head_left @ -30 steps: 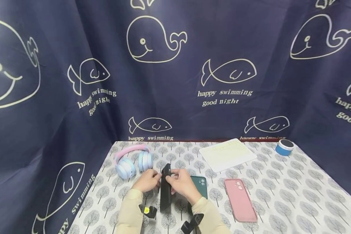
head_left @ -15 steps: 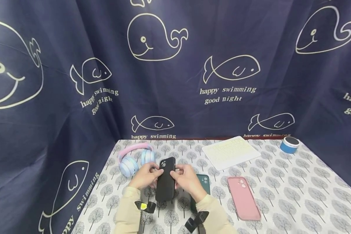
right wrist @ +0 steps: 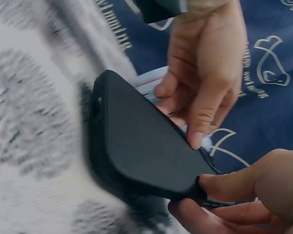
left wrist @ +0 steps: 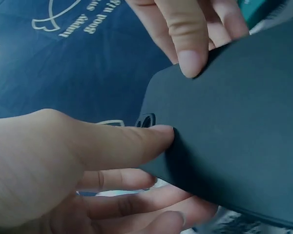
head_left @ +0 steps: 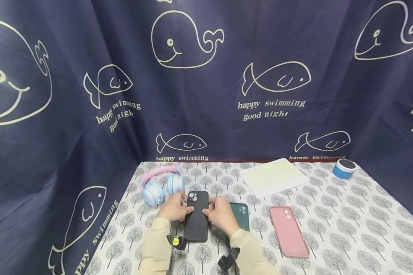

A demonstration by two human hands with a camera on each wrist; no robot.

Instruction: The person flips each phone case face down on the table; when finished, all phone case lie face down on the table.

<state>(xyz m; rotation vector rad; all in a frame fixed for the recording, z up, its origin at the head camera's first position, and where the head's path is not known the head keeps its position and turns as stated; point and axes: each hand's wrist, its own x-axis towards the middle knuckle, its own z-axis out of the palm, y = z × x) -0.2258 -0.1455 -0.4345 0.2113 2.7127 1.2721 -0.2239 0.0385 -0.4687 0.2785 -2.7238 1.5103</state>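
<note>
Head view: headphones, pink band, pale blue cups, at far left of the patterned cloth. Left hand next, just in front of the cups, gripping the left edge of the black case: thumb on the back, fingers underneath, per left wrist view. Case sits between both hands, back up, camera cutouts at far end; can't tell if near end touches cloth. Right hand pinches the opposite edge, thumb also on the back. Green case lies just right, partly hidden by that hand and sleeve. White keyboard behind, angled. Pink case flat, nearer, well apart from the black one. Blue speaker at far right corner.
</note>
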